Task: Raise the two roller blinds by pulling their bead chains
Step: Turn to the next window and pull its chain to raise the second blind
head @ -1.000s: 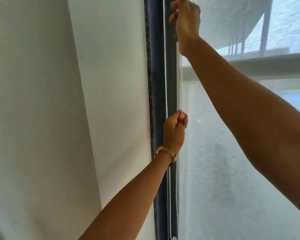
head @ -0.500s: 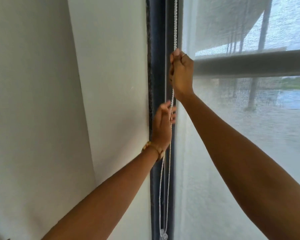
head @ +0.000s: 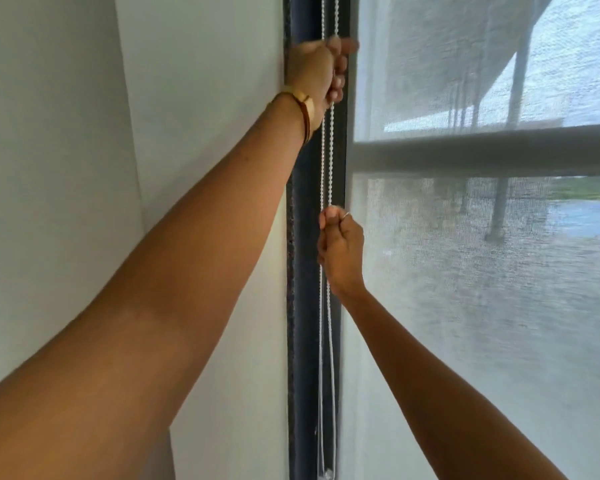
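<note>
Now | left hand grips bead chain high | right hand grips lower

Support: dark window frame, vertical, between white wall and mesh blind.
White bead chain hangs in two strands directly against the frame, its loop ending near the bottom edge of view.

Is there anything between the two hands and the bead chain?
Nothing visible. The left hand grips the chain high up, and the right hand grips it lower down, beside the blind.
</note>
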`<control>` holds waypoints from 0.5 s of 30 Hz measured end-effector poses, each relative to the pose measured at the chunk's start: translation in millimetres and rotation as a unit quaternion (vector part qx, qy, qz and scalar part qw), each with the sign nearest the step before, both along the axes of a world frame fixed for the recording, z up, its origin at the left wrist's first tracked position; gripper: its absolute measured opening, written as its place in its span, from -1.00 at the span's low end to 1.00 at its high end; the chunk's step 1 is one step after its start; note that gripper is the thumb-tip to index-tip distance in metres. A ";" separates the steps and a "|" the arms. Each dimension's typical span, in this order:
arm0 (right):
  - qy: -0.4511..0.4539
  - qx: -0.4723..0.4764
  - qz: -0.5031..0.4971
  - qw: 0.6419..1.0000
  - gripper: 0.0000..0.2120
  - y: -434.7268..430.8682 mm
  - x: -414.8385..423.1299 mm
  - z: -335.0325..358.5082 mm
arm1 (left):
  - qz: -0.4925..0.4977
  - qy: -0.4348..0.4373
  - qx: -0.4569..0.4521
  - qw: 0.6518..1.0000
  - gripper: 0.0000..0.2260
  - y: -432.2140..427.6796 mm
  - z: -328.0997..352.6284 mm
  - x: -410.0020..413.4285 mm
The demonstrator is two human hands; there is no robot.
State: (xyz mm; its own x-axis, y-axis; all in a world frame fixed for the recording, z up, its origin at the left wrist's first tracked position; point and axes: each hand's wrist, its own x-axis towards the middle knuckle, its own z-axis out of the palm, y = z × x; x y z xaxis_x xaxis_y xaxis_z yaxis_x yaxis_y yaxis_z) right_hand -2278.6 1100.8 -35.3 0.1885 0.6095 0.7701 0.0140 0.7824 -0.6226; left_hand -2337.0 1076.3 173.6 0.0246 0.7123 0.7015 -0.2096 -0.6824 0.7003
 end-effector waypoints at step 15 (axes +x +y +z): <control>0.033 -0.080 0.124 0.989 -0.55 10.4 25.7 -14.5 | 0.134 -0.028 0.053 0.989 -0.65 27.3 -161.4 10.2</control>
